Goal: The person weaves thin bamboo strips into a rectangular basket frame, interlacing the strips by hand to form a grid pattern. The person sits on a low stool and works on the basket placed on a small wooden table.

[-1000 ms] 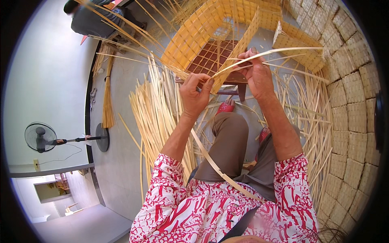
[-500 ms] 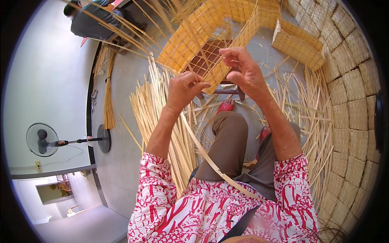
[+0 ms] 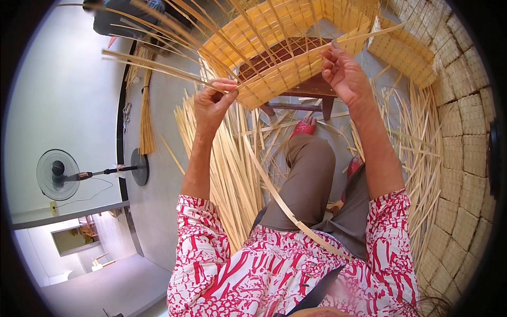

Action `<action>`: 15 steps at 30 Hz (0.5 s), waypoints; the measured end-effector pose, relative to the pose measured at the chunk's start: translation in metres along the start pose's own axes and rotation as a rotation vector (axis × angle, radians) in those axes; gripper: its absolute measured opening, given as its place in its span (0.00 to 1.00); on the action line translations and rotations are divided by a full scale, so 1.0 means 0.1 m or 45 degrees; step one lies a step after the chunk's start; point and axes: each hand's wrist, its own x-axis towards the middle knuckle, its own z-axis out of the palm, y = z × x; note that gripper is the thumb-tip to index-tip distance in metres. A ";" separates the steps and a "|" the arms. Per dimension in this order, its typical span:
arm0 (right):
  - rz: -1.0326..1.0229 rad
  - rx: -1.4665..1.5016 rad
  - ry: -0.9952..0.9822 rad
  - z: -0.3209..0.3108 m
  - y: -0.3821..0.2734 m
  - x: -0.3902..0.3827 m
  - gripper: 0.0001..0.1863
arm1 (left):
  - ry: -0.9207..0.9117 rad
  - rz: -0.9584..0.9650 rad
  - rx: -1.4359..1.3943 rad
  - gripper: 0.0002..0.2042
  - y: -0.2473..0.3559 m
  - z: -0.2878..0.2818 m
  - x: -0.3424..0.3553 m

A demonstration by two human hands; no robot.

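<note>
A half-woven yellow bamboo basket stands in front of me, with upright strips sticking up along its near and left edges. My left hand is closed at its near left corner, thumb and fingers pinching bamboo strips whose long ends reach out to the left. At the top of the near wall, my right hand pinches the edge of a flat bamboo strip; the strip runs along the wall and its free end points right. Its lower fingers are curled. Beneath the basket is a reddish-brown wooden stool.
Loose bamboo strips cover the floor on the left, and more strips on the right. Stacked woven baskets line the right side. A standing fan, a broom and a seated person are to the left.
My hands have moved apart, the left one leftward, the right one up and right. The basket has turned so its near wall lies more crosswise, and a strip now stretches along it.
</note>
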 end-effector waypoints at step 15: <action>-0.148 0.120 0.093 0.01 0.00 -0.04 0.02 | 0.792 0.348 0.122 0.16 0.13 0.35 -0.27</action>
